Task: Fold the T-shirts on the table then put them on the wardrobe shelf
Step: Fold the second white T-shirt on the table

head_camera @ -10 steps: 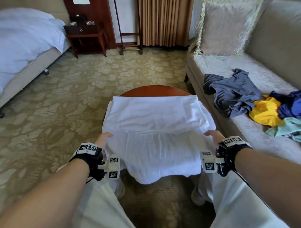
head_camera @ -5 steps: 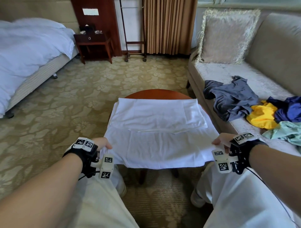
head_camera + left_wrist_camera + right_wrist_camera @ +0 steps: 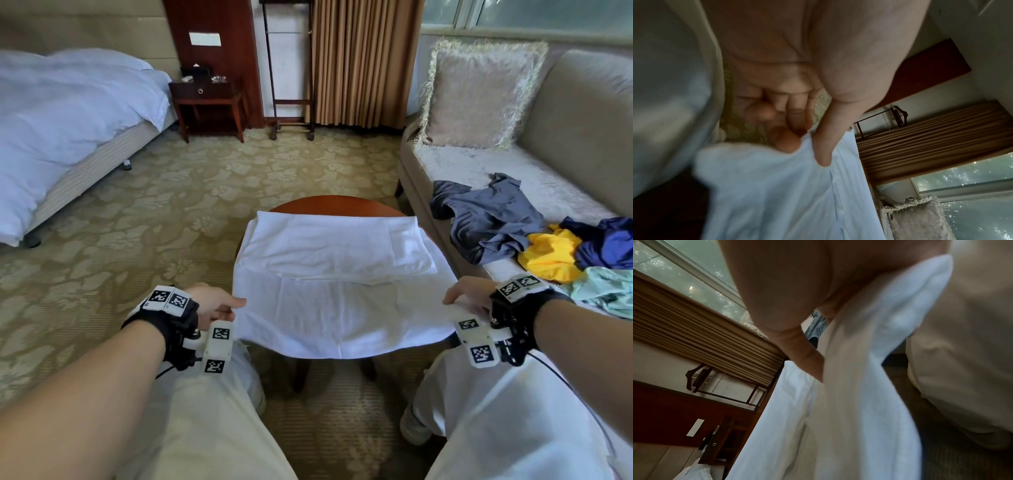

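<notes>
A white T-shirt lies half folded on the round wooden table, its far part doubled over and its near hem raised off the table edge. My left hand pinches the shirt's near left edge. In the left wrist view the thumb presses on the white T-shirt against the curled fingers. My right hand grips the near right edge, and the right wrist view shows the white T-shirt running under the thumb into the palm.
A beige sofa at the right carries a loose heap of shirts: grey-blue, yellow, navy and pale green. A bed and a nightstand stand at the left. My knees flank the table.
Both hands have slid from the middle of the shirt's sides toward me to its near corners and lifted the hanging hem up level. My view has tilted upward.
</notes>
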The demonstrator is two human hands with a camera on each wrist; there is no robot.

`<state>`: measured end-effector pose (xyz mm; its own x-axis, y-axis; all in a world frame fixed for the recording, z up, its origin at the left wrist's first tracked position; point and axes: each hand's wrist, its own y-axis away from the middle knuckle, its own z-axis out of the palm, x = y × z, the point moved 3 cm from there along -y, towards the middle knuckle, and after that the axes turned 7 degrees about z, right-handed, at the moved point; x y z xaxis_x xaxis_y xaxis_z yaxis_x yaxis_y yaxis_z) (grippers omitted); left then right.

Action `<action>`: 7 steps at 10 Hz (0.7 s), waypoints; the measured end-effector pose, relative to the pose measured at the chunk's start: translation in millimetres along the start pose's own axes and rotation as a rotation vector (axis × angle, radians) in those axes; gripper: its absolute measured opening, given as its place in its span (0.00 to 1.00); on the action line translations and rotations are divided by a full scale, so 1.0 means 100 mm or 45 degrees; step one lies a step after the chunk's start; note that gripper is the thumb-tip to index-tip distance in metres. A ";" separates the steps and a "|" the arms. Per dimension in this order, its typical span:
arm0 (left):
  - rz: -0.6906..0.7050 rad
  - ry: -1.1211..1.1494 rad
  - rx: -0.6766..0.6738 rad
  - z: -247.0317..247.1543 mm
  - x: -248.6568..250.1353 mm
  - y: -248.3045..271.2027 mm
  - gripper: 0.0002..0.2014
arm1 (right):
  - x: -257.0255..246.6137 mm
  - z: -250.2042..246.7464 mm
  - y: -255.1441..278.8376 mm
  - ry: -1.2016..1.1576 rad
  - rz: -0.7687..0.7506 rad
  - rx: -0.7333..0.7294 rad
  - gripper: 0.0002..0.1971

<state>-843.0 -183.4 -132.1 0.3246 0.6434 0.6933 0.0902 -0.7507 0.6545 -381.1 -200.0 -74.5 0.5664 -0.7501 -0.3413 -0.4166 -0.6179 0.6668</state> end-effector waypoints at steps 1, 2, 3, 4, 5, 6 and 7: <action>0.055 -0.019 0.074 -0.02 0.01 -0.03 0.17 | 0.00 -0.01 -0.07 0.005 -0.070 -0.045 0.10; 0.095 0.032 0.194 -0.03 0.06 0.05 0.14 | 0.00 -0.03 -0.24 -0.020 -0.132 -0.047 0.19; 0.147 0.050 0.341 -0.04 0.07 0.04 0.12 | 0.00 -0.04 0.12 -0.092 -0.082 0.026 0.08; 0.249 -0.299 0.500 -0.04 0.17 0.09 0.08 | 0.01 -0.09 0.06 -0.054 -0.131 0.066 0.16; 0.338 -0.367 0.578 -0.03 0.25 0.11 0.08 | 0.00 -0.13 -0.01 0.008 -0.117 0.015 0.16; 0.380 -0.382 0.508 -0.08 0.31 0.23 0.11 | 0.00 -0.18 0.08 -0.014 -0.056 -0.015 0.14; 0.299 -0.377 0.346 -0.18 0.33 0.24 0.15 | 0.02 -0.27 -0.05 -0.030 -0.055 -0.042 0.15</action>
<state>-846.6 -177.4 -87.7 0.6167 0.4107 0.6715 0.2126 -0.9083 0.3603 -358.6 -191.9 -60.8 0.5663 -0.7284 -0.3855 -0.3684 -0.6422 0.6722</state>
